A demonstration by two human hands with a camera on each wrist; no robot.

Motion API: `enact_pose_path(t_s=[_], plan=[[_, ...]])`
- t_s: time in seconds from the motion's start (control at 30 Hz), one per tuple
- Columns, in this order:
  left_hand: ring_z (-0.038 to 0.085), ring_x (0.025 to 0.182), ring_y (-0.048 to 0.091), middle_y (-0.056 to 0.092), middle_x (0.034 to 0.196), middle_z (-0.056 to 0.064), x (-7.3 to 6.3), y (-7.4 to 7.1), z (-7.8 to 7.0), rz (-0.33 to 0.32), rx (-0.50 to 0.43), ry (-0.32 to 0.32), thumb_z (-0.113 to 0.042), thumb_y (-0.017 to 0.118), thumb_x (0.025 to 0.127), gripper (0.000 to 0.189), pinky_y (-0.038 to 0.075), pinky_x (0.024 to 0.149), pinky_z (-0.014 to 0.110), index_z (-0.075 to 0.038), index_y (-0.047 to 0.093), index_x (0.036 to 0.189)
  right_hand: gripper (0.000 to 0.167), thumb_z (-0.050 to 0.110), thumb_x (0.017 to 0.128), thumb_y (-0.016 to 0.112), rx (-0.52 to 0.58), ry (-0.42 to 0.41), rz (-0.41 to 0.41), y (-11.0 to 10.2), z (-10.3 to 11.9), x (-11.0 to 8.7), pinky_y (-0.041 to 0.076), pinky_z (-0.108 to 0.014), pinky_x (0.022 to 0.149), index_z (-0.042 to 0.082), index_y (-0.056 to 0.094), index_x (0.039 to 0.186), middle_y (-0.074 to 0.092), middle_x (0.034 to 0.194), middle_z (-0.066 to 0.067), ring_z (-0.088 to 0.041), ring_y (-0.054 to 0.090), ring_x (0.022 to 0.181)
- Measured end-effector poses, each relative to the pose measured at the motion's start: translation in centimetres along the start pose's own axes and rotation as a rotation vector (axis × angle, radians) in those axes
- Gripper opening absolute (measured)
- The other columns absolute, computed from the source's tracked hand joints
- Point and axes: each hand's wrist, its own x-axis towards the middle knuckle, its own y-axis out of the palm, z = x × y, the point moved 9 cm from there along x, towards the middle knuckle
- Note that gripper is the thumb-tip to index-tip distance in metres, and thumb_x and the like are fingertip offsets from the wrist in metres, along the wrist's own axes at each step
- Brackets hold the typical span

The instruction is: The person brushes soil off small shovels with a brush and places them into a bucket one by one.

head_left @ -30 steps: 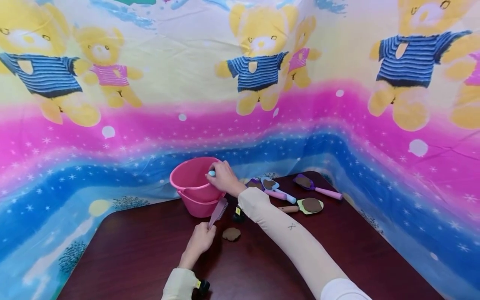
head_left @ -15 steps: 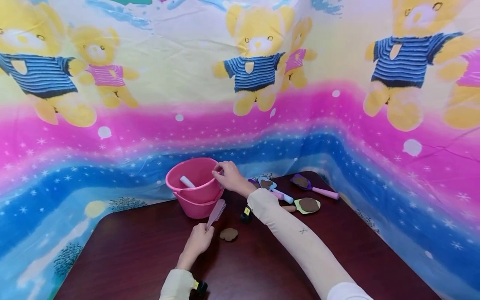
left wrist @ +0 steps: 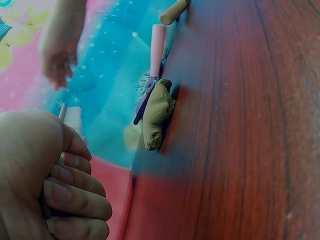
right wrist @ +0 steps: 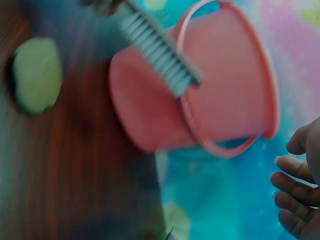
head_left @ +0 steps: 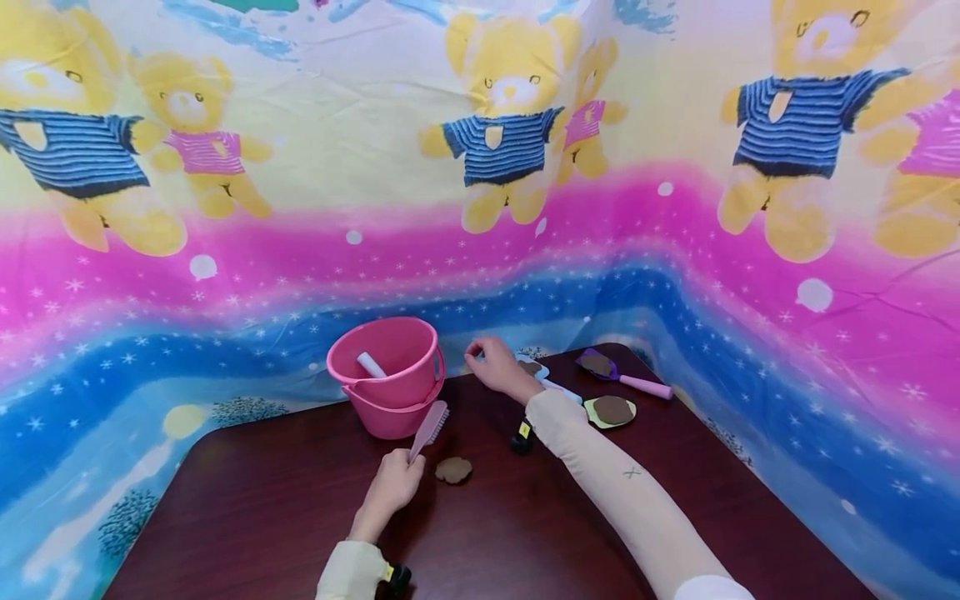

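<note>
My left hand grips a pink brush by its handle, bristles facing right. In the left wrist view its fingers curl tightly round the handle. The brush overlaps the front of a pink bucket, which stands upright at the back of the table. A white handle leans inside the bucket. Right of the bucket, in mid-air, my right hand holds nothing; the right wrist view shows its fingers loosely bent and apart. A flat brown clay lump lies by the brush.
Several small shovels bearing brown clay lie at the back right: a purple one with a pink handle, a green one and a light blue one partly behind my right wrist. A bear-printed cloth hangs behind the dark table.
The right hand has let go of a light-coloured handle, which now leans inside the bucket. It has then moved right, away from the rim. The left hand keeps its hold on the brush.
</note>
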Motion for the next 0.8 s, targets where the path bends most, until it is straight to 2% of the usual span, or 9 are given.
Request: enact_pose_path(t_s=[0.23,0.33,0.47,0.53,0.6,0.7,0.8], plan=[[0.009,0.044,0.033,0.035,0.053,-0.005,-0.2,0.1,-0.1,0.004,-0.007,-0.008,-0.011,0.049,0.100,0.036,0.027,0.041,0.025,-0.013,0.046,0.064,0.016,0.012,0.095,0.063,-0.119,0.112,0.006,-0.1,-5.4,-1.1,0.052,-0.043,0.086,0.001,0.072,0.103,0.070,0.101,-0.013,-0.026,0.064,0.093],[0.010,0.045,0.034,0.036,0.053,-0.004,-0.2,0.2,0.0,0.015,-0.010,-0.024,-0.012,0.049,0.100,0.036,0.028,0.042,0.025,-0.012,0.047,0.065,0.019,0.014,0.094,0.064,-0.199,0.200,0.050,-0.1,-7.8,-1.9,0.051,-0.046,0.090,-0.001,0.070,0.105,0.069,0.104,-0.015,-0.029,0.064,0.097],[0.011,0.045,0.035,0.037,0.054,-0.003,-0.2,0.4,0.2,0.027,-0.016,-0.045,-0.013,0.049,0.101,0.034,0.029,0.042,0.026,-0.011,0.049,0.067,0.015,0.015,0.093,0.065,-0.313,0.349,0.137,-0.1,-11.0,-3.4,0.045,-0.047,0.092,0.000,0.067,0.093,0.065,0.102,-0.017,-0.036,0.058,0.104],[0.012,0.045,0.036,0.038,0.054,-0.003,-0.2,0.4,0.2,0.027,-0.014,-0.043,-0.013,0.049,0.101,0.033,0.030,0.043,0.026,-0.011,0.049,0.068,0.016,0.016,0.094,0.066,-0.358,0.413,0.173,-0.2,-12.3,-4.1,0.042,-0.047,0.092,0.001,0.064,0.088,0.063,0.106,-0.020,-0.040,0.053,0.108],[0.012,0.045,0.036,0.038,0.054,-0.003,-0.1,0.3,0.2,0.024,-0.013,-0.036,-0.013,0.049,0.101,0.034,0.030,0.043,0.026,-0.011,0.049,0.067,0.015,0.017,0.094,0.066,-0.391,0.464,0.207,-0.2,-13.4,-4.7,0.042,-0.047,0.091,0.002,0.065,0.088,0.061,0.114,-0.022,-0.041,0.050,0.112],[0.011,0.045,0.036,0.037,0.054,-0.004,-0.1,0.2,0.1,0.015,-0.006,-0.028,-0.012,0.049,0.100,0.034,0.029,0.043,0.026,-0.011,0.048,0.066,0.012,0.015,0.093,0.069,-0.393,0.504,0.223,-0.4,-14.2,-5.2,0.043,-0.044,0.086,0.004,0.066,0.091,0.063,0.116,-0.022,-0.038,0.054,0.104],[0.011,0.045,0.035,0.037,0.053,-0.004,-0.2,0.1,0.1,0.009,0.001,-0.021,-0.012,0.050,0.100,0.035,0.029,0.042,0.026,-0.012,0.048,0.065,0.012,0.014,0.093,0.070,-0.374,0.518,0.241,-0.4,-14.6,-5.4,0.044,-0.038,0.073,0.004,0.066,0.087,0.065,0.098,-0.018,-0.031,0.056,0.082]])
